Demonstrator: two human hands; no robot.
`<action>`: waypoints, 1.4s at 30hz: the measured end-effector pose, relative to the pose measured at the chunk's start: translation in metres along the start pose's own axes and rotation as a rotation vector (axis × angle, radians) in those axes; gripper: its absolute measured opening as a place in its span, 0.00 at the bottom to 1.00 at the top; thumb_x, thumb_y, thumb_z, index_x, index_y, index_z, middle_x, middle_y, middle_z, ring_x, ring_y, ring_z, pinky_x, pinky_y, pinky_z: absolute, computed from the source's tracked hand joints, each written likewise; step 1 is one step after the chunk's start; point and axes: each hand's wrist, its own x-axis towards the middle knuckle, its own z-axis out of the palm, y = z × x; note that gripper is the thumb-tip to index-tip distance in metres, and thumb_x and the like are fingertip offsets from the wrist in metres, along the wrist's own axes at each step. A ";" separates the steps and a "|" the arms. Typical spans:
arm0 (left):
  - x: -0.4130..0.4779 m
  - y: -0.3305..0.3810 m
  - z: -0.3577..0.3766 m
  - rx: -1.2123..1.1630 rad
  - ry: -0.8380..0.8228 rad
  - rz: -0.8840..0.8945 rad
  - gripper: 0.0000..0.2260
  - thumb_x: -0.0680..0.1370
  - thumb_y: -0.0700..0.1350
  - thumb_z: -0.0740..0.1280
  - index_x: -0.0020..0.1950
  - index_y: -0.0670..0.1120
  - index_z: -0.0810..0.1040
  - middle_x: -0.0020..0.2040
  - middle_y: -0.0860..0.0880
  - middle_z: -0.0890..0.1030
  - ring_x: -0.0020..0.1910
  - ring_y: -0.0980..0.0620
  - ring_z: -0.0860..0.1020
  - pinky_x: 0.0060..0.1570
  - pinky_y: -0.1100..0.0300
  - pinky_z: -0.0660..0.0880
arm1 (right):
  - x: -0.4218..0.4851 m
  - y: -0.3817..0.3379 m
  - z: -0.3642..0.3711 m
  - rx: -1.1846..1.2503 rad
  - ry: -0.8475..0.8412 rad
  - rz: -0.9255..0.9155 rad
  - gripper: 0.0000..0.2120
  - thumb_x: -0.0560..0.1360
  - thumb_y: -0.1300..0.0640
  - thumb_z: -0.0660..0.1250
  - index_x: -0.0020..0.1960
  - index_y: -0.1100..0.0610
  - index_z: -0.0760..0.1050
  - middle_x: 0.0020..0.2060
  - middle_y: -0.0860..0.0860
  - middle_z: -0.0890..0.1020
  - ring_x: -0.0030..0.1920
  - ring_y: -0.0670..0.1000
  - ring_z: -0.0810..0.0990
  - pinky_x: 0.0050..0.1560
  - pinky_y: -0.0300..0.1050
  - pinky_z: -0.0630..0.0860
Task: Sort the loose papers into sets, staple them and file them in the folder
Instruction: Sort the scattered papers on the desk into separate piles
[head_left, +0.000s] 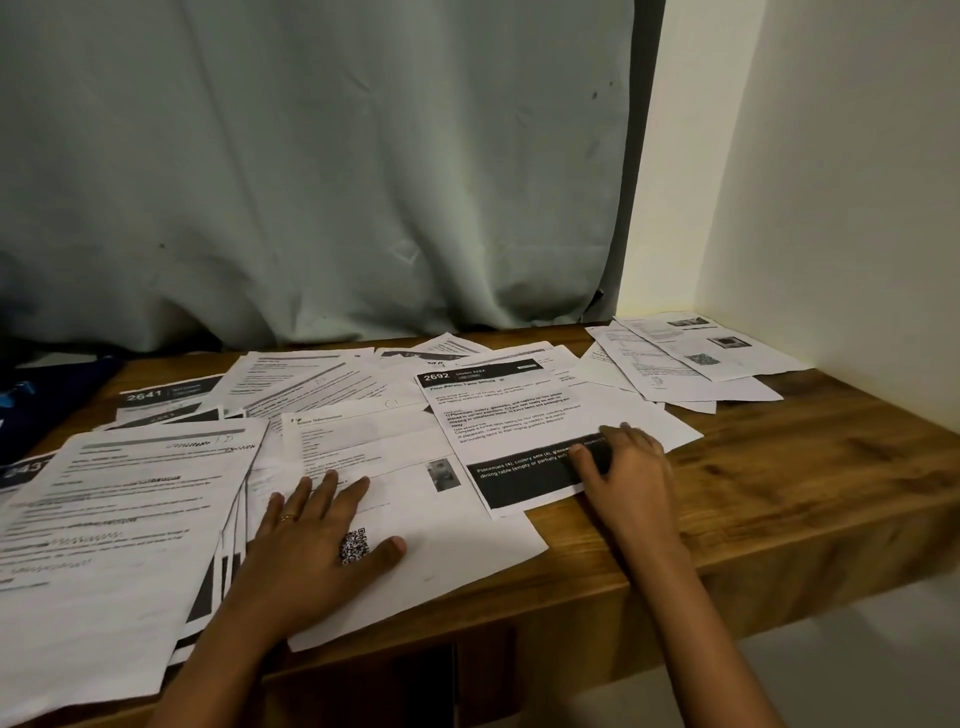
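Several loose papers (332, 384): unsorted and overlapping on the desk (805, 478); positions below are given from the 2692 sheet (535, 415).
Fanned stack (119, 519): far left of it; likely a set in progress.
Left hand (311, 540): left of it, flat, fingers spread wide, pressing the QR-code sheet (441, 540) (probably to stop it sliding).
Right hand (623, 467): on its lower right corner, fingers bent, tips and thumb resting on top, nothing gripped; likely steadying it or about to draw it aside.
Small pile (691, 358): behind and right of it, kept apart; seemingly a separate set.
Folder, stapler: not identifiable.
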 end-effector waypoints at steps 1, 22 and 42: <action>0.000 0.000 0.000 -0.002 0.001 0.001 0.57 0.51 0.81 0.26 0.77 0.60 0.42 0.79 0.51 0.41 0.77 0.50 0.40 0.75 0.50 0.38 | -0.001 0.000 0.001 -0.031 -0.046 0.053 0.31 0.77 0.39 0.60 0.72 0.58 0.66 0.72 0.59 0.67 0.73 0.57 0.61 0.72 0.52 0.58; -0.004 0.000 -0.003 -0.137 0.006 0.016 0.58 0.52 0.84 0.35 0.78 0.59 0.48 0.79 0.50 0.45 0.78 0.48 0.43 0.75 0.50 0.41 | 0.002 0.000 -0.005 -0.007 -0.171 0.292 0.49 0.65 0.33 0.71 0.73 0.62 0.58 0.70 0.62 0.65 0.72 0.63 0.61 0.74 0.59 0.54; -0.030 0.005 -0.029 -0.851 0.450 -0.062 0.27 0.79 0.63 0.55 0.75 0.51 0.61 0.74 0.50 0.65 0.73 0.51 0.63 0.71 0.56 0.58 | -0.021 -0.059 0.007 1.176 0.071 0.532 0.18 0.67 0.43 0.71 0.54 0.49 0.77 0.47 0.48 0.82 0.46 0.51 0.82 0.46 0.52 0.80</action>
